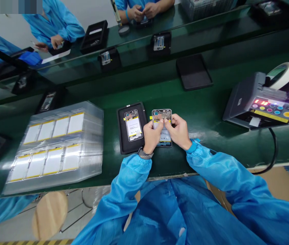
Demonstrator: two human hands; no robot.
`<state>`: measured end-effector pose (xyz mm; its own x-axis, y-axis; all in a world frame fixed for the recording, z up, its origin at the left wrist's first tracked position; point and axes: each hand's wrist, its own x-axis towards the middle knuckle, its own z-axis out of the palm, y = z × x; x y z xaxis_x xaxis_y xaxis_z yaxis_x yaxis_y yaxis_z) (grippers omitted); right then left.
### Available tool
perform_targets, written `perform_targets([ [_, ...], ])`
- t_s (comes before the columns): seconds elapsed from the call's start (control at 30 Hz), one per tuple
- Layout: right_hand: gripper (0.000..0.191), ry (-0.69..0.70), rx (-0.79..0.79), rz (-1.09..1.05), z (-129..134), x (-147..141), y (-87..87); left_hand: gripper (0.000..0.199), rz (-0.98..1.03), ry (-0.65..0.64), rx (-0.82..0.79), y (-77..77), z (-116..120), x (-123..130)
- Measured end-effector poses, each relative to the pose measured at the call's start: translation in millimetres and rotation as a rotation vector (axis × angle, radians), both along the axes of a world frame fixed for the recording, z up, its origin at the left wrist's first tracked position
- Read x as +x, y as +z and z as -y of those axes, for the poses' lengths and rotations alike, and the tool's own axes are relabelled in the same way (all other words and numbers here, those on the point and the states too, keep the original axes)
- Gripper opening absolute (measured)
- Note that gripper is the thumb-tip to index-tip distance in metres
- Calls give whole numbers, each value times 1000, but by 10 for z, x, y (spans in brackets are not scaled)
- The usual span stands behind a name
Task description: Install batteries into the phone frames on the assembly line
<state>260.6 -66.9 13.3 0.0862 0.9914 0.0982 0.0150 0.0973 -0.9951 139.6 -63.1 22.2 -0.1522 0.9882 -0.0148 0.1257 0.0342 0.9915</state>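
An opened phone (165,139) lies between my hands at the middle of the green bench, its circuit board and white battery showing. My left hand (152,135) grips its left side, with the thumb pressed on the battery's upper part. On the other side my right hand (179,132) closes round the edge, its thumb beside the left one. The thumbs cover part of the battery. Just left of my hands, a second opened phone (134,126) with a battery rests in a black tray (125,148). A yellow tab sticks out at each phone's left edge.
Stacked clear plastic trays (90,136) with several white batteries stand at the left. A tape dispenser (269,102) with a lit display and cable sits at the right. Behind lies a black tray (194,72). Across the bench, co-workers in blue smocks handle parts near more trays.
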Motion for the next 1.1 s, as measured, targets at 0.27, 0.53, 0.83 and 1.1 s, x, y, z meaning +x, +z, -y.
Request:
perform_targets([
  [0.27,37,66,-31,-96,-25,-3,20,40,11,-14,-2,16,-29,-54],
  [0.53,38,179,27,-53,16,-5,28,48,219,40,-110,18,-79,-107],
  [0.83,51,327,-208,-220,-147,84,-40,56,428,-229,-168,-40,-198,-299],
  [1.1,34,-64,-94,164,144,618,259,63,450,-195,-186,-89,-239,-328],
])
